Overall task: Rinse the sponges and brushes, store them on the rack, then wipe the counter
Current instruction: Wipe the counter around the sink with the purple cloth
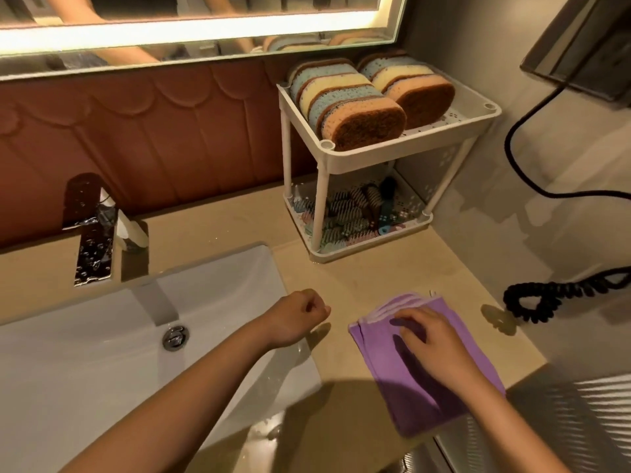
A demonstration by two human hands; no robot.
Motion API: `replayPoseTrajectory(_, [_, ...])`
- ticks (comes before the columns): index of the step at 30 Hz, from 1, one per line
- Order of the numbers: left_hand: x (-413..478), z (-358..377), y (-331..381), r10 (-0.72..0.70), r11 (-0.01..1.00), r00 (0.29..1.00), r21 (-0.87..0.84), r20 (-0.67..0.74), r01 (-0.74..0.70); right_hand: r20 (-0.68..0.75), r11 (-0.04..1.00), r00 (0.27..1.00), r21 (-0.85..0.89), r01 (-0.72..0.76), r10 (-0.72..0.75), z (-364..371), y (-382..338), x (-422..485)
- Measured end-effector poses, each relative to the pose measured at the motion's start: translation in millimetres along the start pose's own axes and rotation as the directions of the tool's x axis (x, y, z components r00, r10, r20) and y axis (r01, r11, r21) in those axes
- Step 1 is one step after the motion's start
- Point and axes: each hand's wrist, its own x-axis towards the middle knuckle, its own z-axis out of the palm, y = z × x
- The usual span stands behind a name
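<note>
Partly hidden: brushes [355, 213], jumbled under rack [409, 145] shelf.
Right hand [433, 339]: laid open on soft folded cloth [409, 387].
Left hand [297, 319]: fisted, empty.

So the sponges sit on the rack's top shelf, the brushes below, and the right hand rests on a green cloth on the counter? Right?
Not green: the head view shows the cloth under the right hand is purple. Sponges on top, brushes below and the counter are as you said.

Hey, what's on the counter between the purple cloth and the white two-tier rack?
Nothing. In the head view, only bare beige counter separates the purple cloth from the rack.
</note>
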Motion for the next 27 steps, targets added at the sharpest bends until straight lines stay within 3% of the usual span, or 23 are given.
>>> replayPoseTrajectory(7, [-23,53,-7,0.086,0.987,0.995,0.129,0.053,-0.092,-0.087,0.932,0.993,-0.347,-0.107,0.082,6,21,-43])
replayPoseTrajectory(11, [-22,84,-5,0.154,0.934,0.988,0.328,-0.013,-0.141,-0.146,0.898,0.965,-0.357,-0.256,0.218,12,35,-39])
replayPoseTrajectory(16, [-18,111,3,0.287,0.859,0.947,0.475,-0.144,-0.188,-0.173,0.860,0.943,-0.390,-0.330,0.283,30,46,-30])
replayPoseTrajectory(23, [2,144,17,0.339,0.785,0.932,0.585,-0.129,-0.204,-0.203,0.844,0.940,-0.418,-0.336,0.274,38,53,-27])
replayPoseTrajectory(27, [18,159,24,0.337,0.771,0.941,0.586,-0.042,-0.249,-0.218,0.837,0.943,-0.440,-0.325,0.252,34,52,-21])
